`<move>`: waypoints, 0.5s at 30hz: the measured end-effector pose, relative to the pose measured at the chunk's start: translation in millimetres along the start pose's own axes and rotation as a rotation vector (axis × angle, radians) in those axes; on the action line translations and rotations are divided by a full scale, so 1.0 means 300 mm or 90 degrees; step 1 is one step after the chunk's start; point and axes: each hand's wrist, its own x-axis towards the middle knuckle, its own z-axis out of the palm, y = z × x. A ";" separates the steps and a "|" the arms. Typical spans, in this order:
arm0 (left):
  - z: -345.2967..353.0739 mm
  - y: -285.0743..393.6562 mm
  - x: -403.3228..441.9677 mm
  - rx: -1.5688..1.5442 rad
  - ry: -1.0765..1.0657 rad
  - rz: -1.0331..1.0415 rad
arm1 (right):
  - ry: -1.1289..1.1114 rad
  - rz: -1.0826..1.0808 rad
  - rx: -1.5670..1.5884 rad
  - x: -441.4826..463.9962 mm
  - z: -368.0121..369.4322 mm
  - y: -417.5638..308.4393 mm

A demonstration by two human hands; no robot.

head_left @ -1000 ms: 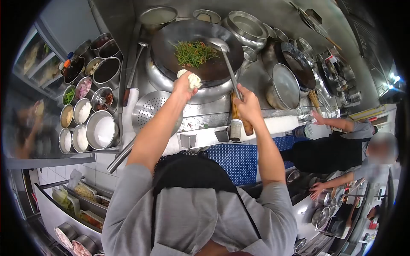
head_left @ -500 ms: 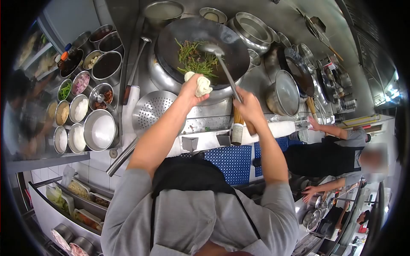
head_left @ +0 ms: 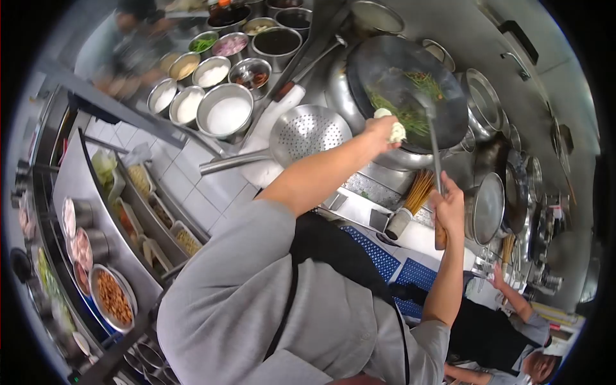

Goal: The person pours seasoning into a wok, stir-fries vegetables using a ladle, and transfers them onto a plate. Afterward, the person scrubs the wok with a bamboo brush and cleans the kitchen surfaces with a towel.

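Observation:
My left hand (head_left: 383, 131) is closed around a folded pale cloth (head_left: 397, 133) at the near rim of a dark wok (head_left: 449, 131). Inside the wok lie long green vegetable pieces (head_left: 410, 117), apparently green beans, with small dark bits among them. My right hand (head_left: 449, 204) grips the long handle of a ladle (head_left: 434, 144), near its wooden end. The ladle's bowl is down in the wok, touching or very close to the greens. Cloth and fingers hide the exact grip on the rim.
A perforated metal strainer (head_left: 310, 131) lies left of the wok. A bamboo brush (head_left: 410, 208) rests at the stove's front. Seasoning pots (head_left: 226, 114) stand at upper left; a lidded pot (head_left: 484, 208) stands to the right. Another person (head_left: 491, 327) is at lower right.
The view has turned, so the scene sits tilted and further right. The ladle's bowl has moved nearer the wok's near side, and the greens are spread differently. Both hands keep their holds.

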 end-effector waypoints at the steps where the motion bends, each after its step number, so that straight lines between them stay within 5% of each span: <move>1: 0.040 -0.020 -0.102 -0.047 0.035 -0.007 | 0.023 -0.008 -0.003 -0.006 -0.006 0.005; 5: 0.103 -0.047 -0.464 -0.043 -0.004 -0.051 | 0.011 -0.020 0.047 -0.104 -0.081 -0.008; 10: 0.014 -0.048 -0.126 -0.094 -0.096 -0.021 | -0.138 0.059 0.108 -0.264 -0.174 -0.108; 15: 0.093 0.003 -0.449 0.014 -0.064 -0.103 | -0.169 0.110 0.096 -0.287 -0.339 -0.171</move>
